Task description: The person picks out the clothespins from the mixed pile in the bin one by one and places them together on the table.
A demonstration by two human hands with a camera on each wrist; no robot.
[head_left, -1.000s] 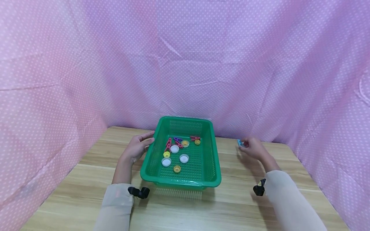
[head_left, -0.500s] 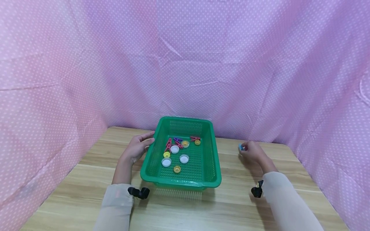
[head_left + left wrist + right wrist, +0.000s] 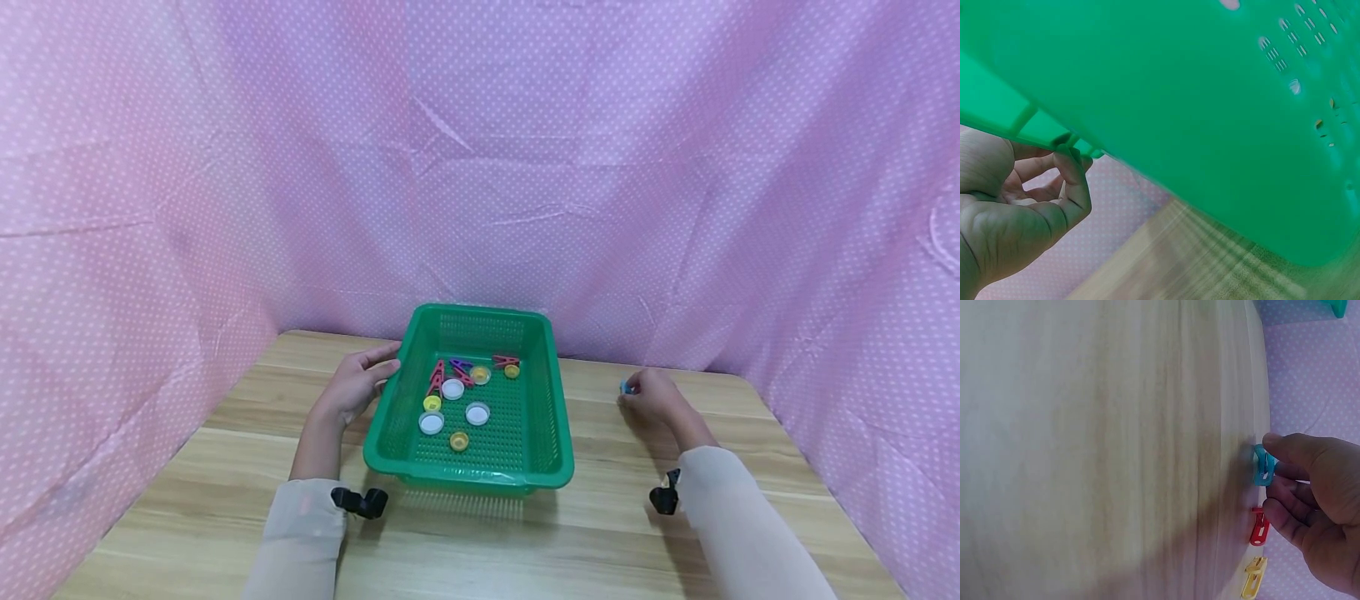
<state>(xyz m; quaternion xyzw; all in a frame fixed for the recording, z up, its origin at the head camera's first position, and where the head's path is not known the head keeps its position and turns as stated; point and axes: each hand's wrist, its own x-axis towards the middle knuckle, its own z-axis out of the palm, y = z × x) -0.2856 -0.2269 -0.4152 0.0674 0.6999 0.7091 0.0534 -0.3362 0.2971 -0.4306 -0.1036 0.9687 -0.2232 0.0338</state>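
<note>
One green basket (image 3: 468, 476): on the surface (image 3: 600, 533), bearing pink clips (image 3: 436, 384), a purple clip (image 3: 461, 364), white discs (image 3: 477, 413) and yellow caps (image 3: 459, 442).
My left hand (image 3: 352, 386): thumb and fingers nearly together, pinching the basket's left rim.
My right hand (image 3: 656, 395): fingers closed to a narrow gap, pinching the blue clip (image 3: 1264, 469) near the surface's far edge, right of the basket.
Lined up beyond: red clip (image 3: 1260, 527), yellow clip (image 3: 1253, 579).

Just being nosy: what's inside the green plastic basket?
Pink plastic clips, a purple plastic clip, round white discs and round yellowish caps lie inside the green plastic basket. Anything beneath them is covered from view.
</note>
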